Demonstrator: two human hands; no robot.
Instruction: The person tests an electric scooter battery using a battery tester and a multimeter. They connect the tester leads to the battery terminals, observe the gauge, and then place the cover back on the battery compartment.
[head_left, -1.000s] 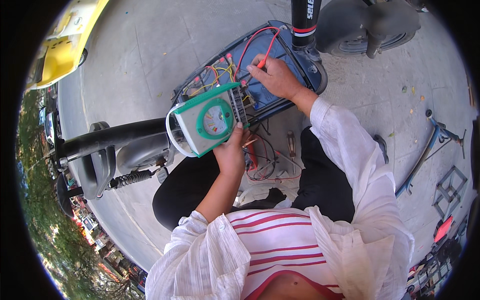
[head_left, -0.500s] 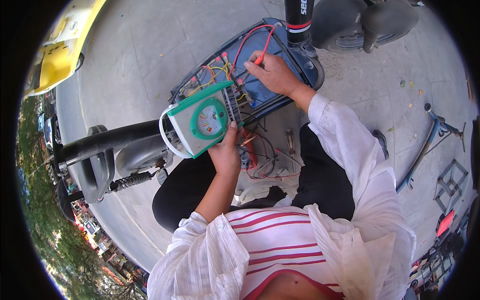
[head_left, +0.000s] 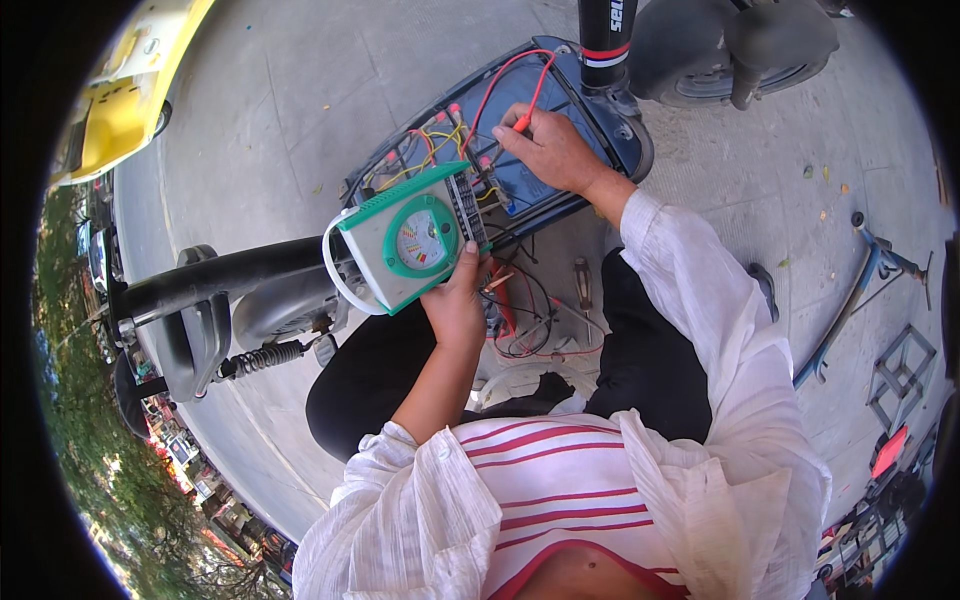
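Note:
My left hand (head_left: pixel 457 308) grips the lower corner of a white and green analog tester (head_left: pixel 372 258) with a dial and a white carry handle, tilted over the scooter's deck. A red test probe (head_left: pixel 522 122) is pinched between the fingers of my right hand (head_left: pixel 560 155), its red lead looping back behind the tester. That hand hovers over dark blue batteries (head_left: pixel 535 95) set in the open floor tray (head_left: pixel 633 140) of the scooter. Yellow and red wires (head_left: pixel 440 140) join their terminals. Whether the probe's tip touches a terminal, I cannot tell.
Between my legs lie a screwdriver (head_left: pixel 583 283) and tangled black and red cables (head_left: pixel 540 325). The scooter's black fork or swingarm (head_left: pixel 220 280) and a coil-spring shock absorber (head_left: pixel 265 362) extend left. A blue metal frame (head_left: pixel 845 300) and a grey metal stand (head_left: pixel 900 375) lie right. A wheel (head_left: pixel 690 60) is far right.

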